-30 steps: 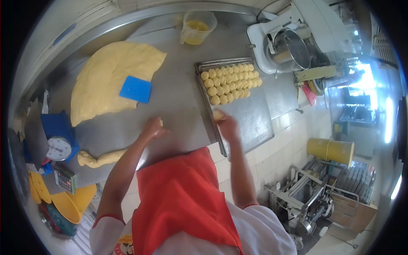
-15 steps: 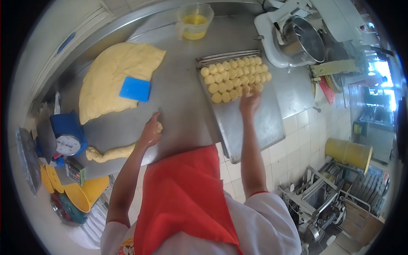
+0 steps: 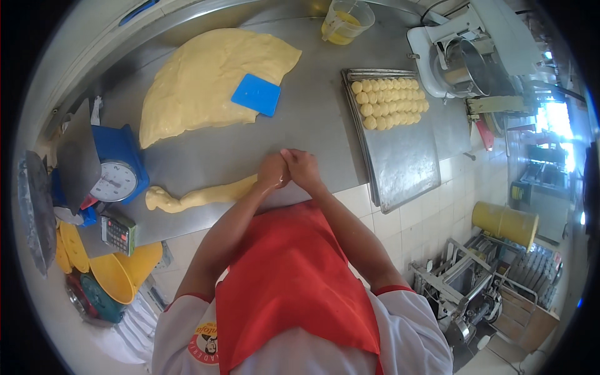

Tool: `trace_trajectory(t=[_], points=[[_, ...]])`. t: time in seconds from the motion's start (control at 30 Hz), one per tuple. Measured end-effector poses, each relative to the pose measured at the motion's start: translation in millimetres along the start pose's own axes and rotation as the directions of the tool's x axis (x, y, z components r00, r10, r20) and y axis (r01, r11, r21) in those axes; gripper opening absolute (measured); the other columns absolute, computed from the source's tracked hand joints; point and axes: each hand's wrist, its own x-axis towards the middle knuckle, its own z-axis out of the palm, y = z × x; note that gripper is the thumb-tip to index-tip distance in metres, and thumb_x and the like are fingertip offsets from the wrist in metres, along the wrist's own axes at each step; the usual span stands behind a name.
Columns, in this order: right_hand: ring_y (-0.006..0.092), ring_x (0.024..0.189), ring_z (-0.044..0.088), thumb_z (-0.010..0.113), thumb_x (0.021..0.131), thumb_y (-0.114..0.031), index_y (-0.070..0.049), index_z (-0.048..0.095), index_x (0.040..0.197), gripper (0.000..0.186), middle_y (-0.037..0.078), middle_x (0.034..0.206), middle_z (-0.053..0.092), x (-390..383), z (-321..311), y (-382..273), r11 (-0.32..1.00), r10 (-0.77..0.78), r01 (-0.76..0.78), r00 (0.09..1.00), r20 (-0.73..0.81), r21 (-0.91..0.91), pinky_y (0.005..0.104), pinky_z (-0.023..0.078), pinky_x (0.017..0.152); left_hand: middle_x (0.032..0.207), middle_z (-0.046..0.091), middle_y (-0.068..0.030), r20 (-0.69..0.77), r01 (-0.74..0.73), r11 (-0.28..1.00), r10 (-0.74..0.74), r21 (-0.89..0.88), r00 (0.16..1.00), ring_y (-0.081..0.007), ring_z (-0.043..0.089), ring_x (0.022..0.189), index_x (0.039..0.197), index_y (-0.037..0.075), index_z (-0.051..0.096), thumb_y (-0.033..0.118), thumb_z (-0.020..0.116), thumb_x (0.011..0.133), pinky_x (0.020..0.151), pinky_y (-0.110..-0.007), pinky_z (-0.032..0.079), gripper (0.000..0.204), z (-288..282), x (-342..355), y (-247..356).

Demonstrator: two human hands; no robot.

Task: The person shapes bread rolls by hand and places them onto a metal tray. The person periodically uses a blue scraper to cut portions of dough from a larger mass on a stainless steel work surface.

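Note:
My left hand (image 3: 273,170) is closed at the right end of a dough rope (image 3: 215,195), which lies along the table's near edge. My right hand (image 3: 303,167) presses against it, fingers bent and closed; whatever it pinches is hidden. Farther back spreads a big slab of yellow dough (image 3: 194,81), with a blue dough scraper (image 3: 257,94) resting on its right edge. On the right, rows of small dough balls (image 3: 390,100) fill the far part of a metal baking tray (image 3: 406,165), stacked on others.
A blue dial scale (image 3: 119,175) and a calculator (image 3: 117,234) stand at the left. A clear jug (image 3: 347,24) of yellow liquid is at the back, beside a white stand mixer (image 3: 431,59). Below the table's left end are yellow containers (image 3: 125,275).
My right hand has left the dough balls on the tray and come to my left hand. The view has shifted, so the table's things appear displaced.

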Motion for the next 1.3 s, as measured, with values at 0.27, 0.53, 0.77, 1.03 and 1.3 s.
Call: trace_trajectory(t=[0.27, 0.53, 0.77, 1.03, 1.3], points=[[0.0406, 0.069, 0.062, 0.057, 0.092, -0.026, 0.000, 0.069, 0.086, 0.030, 0.022, 0.083, 0.068, 20.3, -14.5, 3.7, 0.970, -0.165, 0.199, 0.961, 0.221, -0.141, 0.0478, 0.050, 0.067, 0.093, 0.069, -0.0218, 0.005, 0.093, 0.969, -0.096, 0.228, 0.995, -0.0391, 0.067, 0.088, 0.087, 0.003, 0.071, 0.023, 0.060, 0.084, 0.075, -0.047, 0.055, 0.023, 2.7, 22.4, -12.9], [0.0179, 0.083, 0.064, 0.049, 0.097, -0.029, 0.004, 0.062, 0.116, 0.040, 0.010, 0.103, 0.069, 12.0, -188.7, 131.8, 0.788, 0.259, -0.099, 0.949, -0.181, 0.607, 0.0341, 0.052, 0.073, 0.092, 0.068, -0.0218, -0.063, 0.149, 0.974, -0.140, 0.173, 0.988, -0.0426, 0.064, 0.091, 0.095, 0.001, 0.063, 0.029, 0.073, 0.074, 0.082, -0.048, 0.051, 0.036, -9.8, 23.7, -0.2], [0.0249, 0.070, 0.069, 0.066, 0.085, -0.029, 0.001, 0.068, 0.108, 0.038, 0.016, 0.074, 0.070, 104.2, -349.0, 213.5, 0.939, 0.326, -0.289, 0.568, -0.756, 0.187, 0.0358, 0.052, 0.068, 0.089, 0.065, -0.0238, -0.138, 0.057, 0.996, -0.047, 0.072, 0.989, -0.0431, 0.063, 0.088, 0.103, 0.002, 0.053, 0.006, 0.071, 0.070, 0.078, -0.046, 0.050, 0.038, 7.1, 13.5, -15.3], [0.0403, 0.113, 0.057, 0.070, 0.084, -0.044, -0.007, 0.059, 0.124, 0.056, 0.025, 0.123, 0.054, 107.5, -271.5, 152.8, 0.874, -0.138, -0.345, 0.496, -0.857, -0.341, 0.0453, 0.047, 0.091, 0.098, 0.063, -0.0198, -0.173, 0.006, 0.998, -0.016, -0.057, 0.985, -0.0387, 0.063, 0.093, 0.127, 0.007, 0.044, -0.001, 0.069, 0.068, 0.083, -0.042, 0.050, 0.065, -0.5, -4.1, -13.6], [0.0382, 0.096, 0.065, 0.061, 0.087, -0.025, -0.009, 0.070, 0.109, 0.029, 0.018, 0.103, 0.069, 21.0, -6.3, 21.2, 0.972, -0.216, 0.185, 0.942, 0.255, 0.142, 0.0431, 0.052, 0.084, 0.110, 0.065, -0.0144, -0.381, -0.201, 0.963, 0.119, -0.182, 0.917, -0.0324, 0.064, 0.102, 0.133, 0.006, 0.045, 0.002, 0.075, 0.067, 0.091, -0.040, 0.050, 0.073, 1.8, -12.5, -19.4]])
